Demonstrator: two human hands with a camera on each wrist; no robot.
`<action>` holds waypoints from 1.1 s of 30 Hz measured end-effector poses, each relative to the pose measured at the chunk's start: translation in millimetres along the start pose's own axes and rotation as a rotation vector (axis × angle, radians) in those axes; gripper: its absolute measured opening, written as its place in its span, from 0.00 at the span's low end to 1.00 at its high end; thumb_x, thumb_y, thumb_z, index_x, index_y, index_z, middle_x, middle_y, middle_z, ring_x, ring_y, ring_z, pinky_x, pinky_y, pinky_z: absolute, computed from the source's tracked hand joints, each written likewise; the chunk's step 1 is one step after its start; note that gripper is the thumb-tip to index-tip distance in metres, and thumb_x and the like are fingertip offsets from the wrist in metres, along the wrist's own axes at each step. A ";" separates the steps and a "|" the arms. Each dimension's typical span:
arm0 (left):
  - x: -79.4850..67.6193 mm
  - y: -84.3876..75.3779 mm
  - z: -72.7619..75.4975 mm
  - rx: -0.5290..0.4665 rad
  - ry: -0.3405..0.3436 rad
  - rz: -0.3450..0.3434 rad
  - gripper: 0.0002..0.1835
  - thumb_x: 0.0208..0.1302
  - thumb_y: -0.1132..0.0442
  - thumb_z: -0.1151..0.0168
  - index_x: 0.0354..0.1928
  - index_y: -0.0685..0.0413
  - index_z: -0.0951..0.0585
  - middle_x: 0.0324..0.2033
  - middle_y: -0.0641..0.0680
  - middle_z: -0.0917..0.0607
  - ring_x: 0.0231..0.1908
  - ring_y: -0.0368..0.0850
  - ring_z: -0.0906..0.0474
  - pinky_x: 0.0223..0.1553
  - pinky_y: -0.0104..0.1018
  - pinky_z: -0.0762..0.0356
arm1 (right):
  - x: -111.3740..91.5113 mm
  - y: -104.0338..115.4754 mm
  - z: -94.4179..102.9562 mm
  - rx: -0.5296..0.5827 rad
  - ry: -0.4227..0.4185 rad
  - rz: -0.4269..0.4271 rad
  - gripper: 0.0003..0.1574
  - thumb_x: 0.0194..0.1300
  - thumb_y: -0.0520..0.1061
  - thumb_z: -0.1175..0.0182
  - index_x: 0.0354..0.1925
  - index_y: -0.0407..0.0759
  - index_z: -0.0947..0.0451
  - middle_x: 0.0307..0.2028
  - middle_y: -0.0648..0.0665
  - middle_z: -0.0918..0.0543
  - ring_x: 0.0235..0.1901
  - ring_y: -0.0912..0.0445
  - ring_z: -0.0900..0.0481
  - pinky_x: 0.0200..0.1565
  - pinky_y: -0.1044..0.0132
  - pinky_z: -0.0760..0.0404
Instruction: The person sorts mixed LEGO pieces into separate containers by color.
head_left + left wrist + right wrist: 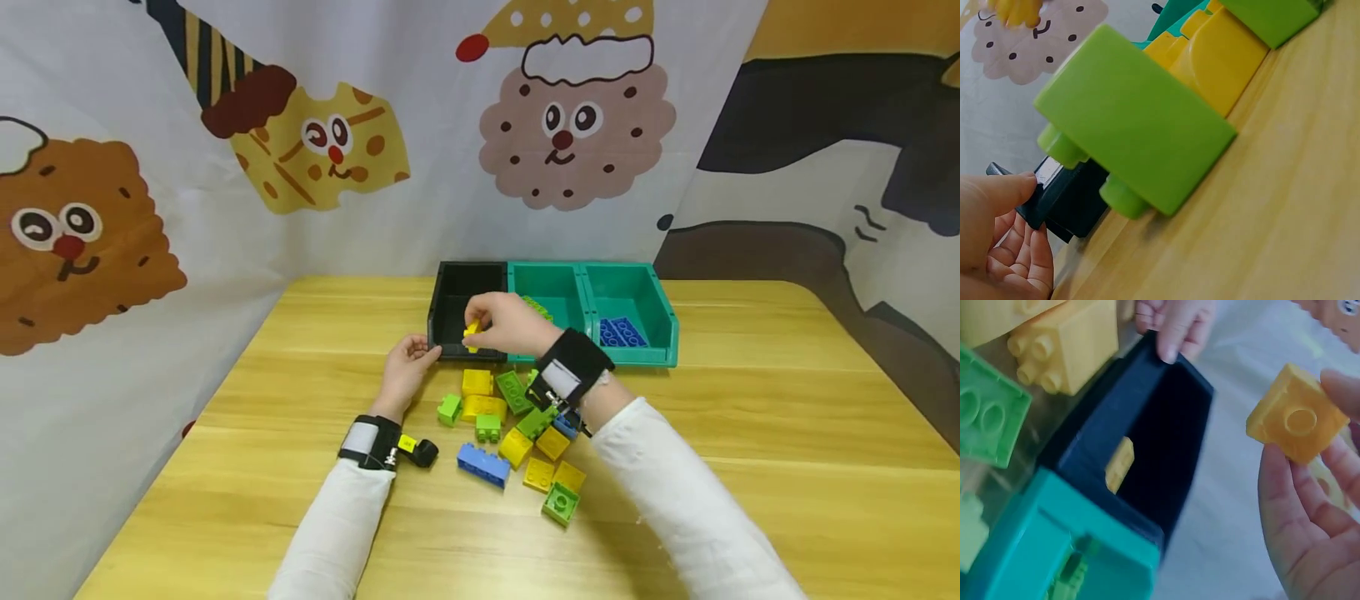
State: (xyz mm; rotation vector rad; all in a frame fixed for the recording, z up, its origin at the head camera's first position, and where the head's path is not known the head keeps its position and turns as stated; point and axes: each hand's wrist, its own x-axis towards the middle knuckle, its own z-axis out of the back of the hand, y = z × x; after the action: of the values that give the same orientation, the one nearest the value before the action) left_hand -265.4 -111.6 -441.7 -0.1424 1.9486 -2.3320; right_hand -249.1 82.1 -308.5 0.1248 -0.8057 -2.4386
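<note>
1. Your right hand (513,323) pinches a yellow block (472,336) between thumb and fingers, over the black bin (467,285).
2. Your left hand (406,371) grips that bin's front corner at 7 o'clock, thumb on top.
3. Teal bins (621,285) sit at its 3 o'clock, holding green blocks (537,308), then blue blocks (622,332).
4. Loose blocks (483,407) lie on the table (750,375) at the bin's 5 o'clock.

The wood-grain table (795,417) fills the lower half of the head view. A black bin (474,352) and two teal bins (637,358) stand in one row at upper centre. Below them, at lower centre, lie loose yellow bricks (538,474), green bricks (488,428) and blue bricks (483,465).
</note>
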 end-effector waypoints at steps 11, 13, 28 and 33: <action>-0.9 -1.9 -0.4 -0.003 -0.006 -0.009 0.11 0.61 0.66 0.37 0.43 0.63 0.25 0.36 0.54 0.24 0.37 0.42 0.29 0.37 0.24 0.32 | 30.9 -4.7 -31.6 -0.105 -0.109 -0.167 0.09 0.54 0.40 0.31 0.30 0.38 0.22 0.32 0.41 0.20 0.31 0.51 0.26 0.36 0.64 0.25; -0.8 -2.3 -0.4 -0.012 -0.006 -0.010 0.11 0.61 0.66 0.37 0.43 0.63 0.25 0.36 0.54 0.24 0.37 0.42 0.29 0.36 0.24 0.31 | 32.5 -6.5 -36.7 -0.131 -0.122 -0.190 0.09 0.53 0.39 0.30 0.30 0.37 0.22 0.32 0.41 0.20 0.32 0.50 0.26 0.37 0.63 0.24; 0.7 -0.2 -1.4 -0.003 0.000 -0.020 0.12 0.61 0.66 0.37 0.44 0.64 0.24 0.37 0.55 0.23 0.36 0.40 0.29 0.39 0.26 0.31 | 38.0 -1.2 -50.3 -0.255 -0.159 -0.264 0.08 0.58 0.40 0.33 0.35 0.39 0.21 0.36 0.41 0.22 0.35 0.50 0.22 0.39 0.62 0.22; 1.3 1.7 -1.9 -0.026 -0.004 -0.017 0.11 0.61 0.67 0.37 0.43 0.64 0.24 0.37 0.54 0.24 0.36 0.40 0.30 0.39 0.25 0.31 | 43.0 -4.8 -57.2 -0.283 -0.155 -0.269 0.05 0.61 0.35 0.39 0.38 0.37 0.19 0.38 0.40 0.22 0.35 0.49 0.20 0.40 0.62 0.20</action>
State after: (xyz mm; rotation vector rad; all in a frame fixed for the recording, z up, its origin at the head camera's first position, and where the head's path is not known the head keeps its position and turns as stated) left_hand -266.9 -110.2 -443.6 -0.1658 1.9839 -2.3157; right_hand -272.8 32.2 -354.2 -0.0685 -0.5251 -2.8174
